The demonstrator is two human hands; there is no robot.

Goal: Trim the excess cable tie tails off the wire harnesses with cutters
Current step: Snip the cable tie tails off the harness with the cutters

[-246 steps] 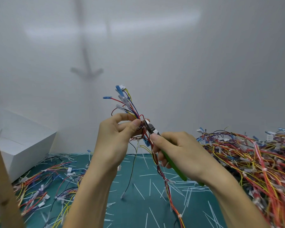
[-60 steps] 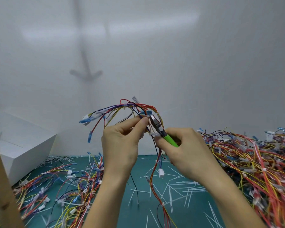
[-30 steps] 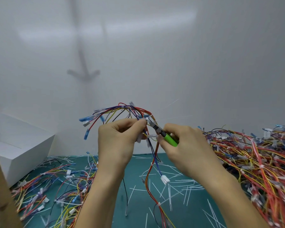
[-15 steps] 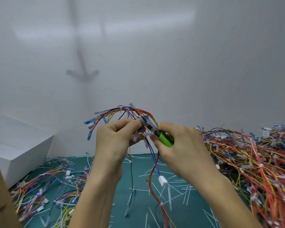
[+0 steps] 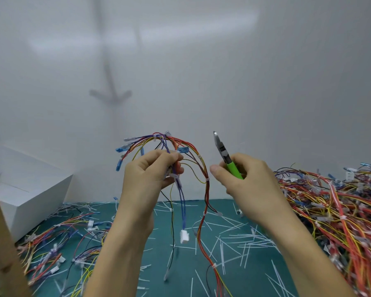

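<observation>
Both bare: left hand, right hand, nails short. Back from the fingers, wrists, left forearm and right forearm bare to the bottom edge.

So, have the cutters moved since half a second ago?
Yes. The cutters in the right hand went right and up, farther from the white box, off the held harness.

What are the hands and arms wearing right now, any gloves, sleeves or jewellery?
Nothing worn shows. The left hand and right hand are bare: no gloves, tape or rings in view. The left forearm and right forearm are bare too, with no sleeve, watch or wristband down to the picture's bottom edge.
</observation>
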